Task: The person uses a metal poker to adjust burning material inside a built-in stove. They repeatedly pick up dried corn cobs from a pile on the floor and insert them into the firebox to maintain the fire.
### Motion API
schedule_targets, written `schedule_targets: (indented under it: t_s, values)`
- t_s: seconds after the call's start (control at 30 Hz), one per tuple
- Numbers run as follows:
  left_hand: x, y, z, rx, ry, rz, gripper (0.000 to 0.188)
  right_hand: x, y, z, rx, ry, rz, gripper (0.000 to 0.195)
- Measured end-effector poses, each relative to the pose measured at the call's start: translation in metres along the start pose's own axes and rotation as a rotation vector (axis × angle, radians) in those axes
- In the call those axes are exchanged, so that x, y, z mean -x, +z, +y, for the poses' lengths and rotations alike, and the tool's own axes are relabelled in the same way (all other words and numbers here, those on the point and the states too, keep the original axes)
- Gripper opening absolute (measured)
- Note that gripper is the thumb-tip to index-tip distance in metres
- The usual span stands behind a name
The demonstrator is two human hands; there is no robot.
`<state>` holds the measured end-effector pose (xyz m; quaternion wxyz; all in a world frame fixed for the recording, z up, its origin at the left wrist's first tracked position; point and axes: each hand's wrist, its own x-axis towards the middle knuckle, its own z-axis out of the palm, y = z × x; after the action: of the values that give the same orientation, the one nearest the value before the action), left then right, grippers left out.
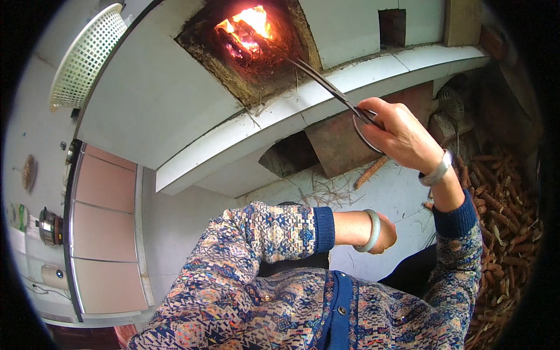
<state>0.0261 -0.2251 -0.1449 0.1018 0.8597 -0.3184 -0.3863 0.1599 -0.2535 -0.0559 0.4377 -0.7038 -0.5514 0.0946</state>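
My right hand [398, 133] grips the looped handles of long metal fire tongs [328, 85]. The tongs reach up and to the left, and their tips lie inside the square opening of a tiled stove [317, 48]. Flames [251, 30] burn there on glowing fuel, with thin, straw-like stalks at the near edge. Whether the tips hold anything is not plain. My left hand [384, 234], below the right one, is bent at the wrist beside a pale bangle; its fingers are mostly hidden, so their state does not show.
Corn cobs [503, 210] are heaped at the right, near a wire strainer [450, 103]. One cob [371, 172] and dry stalks [328, 192] lie on the floor below the stove's white tiled ledge [280, 116]. A plastic basket [89, 59] and a metal pot [50, 226] are at the left.
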Motion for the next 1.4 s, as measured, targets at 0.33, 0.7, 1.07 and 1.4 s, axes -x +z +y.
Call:
schedule_targets:
  t_s: [0.33, 0.7, 1.07, 1.4]
  values:
    - [-0.008, 0.009, -0.005, -0.066, 0.078, 0.034, 0.029, -0.053, 0.039, 0.009, 0.48, 0.044, 0.113, 0.016]
    - [-0.001, 0.004, -0.003, -0.042, 0.051, 0.014, 0.03, -0.008, 0.025, -0.01, 0.411, 0.125, 0.172, 0.027]
    - [0.0, -0.002, 0.005, -0.029, -0.001, -0.04, 0.027, 0.036, 0.013, -0.011, -0.524, 0.272, 0.062, 0.025]
    - [-0.001, -0.004, 0.0, 0.035, -0.048, -0.021, 0.029, -0.019, 0.007, -0.031, -1.003, 0.435, -0.07, 0.023]
